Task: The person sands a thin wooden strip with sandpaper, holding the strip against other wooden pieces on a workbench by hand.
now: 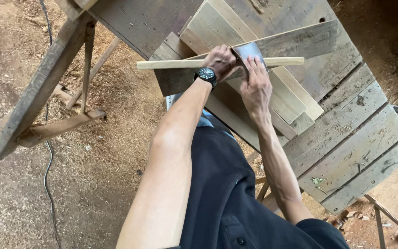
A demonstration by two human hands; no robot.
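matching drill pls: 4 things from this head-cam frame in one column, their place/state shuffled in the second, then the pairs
Things:
1. thin wooden strip
2. grey sheet of sandpaper
3. wristwatch
4. black cable

Places or states:
A. on the sawdust-covered ground
B. folded over the strip, under the right hand
C. on the left hand side's wrist
D. held level across the stacked boards, its end sticking out past the workbench

Pairs: 1-D, 2-B, 3-C, 4-A
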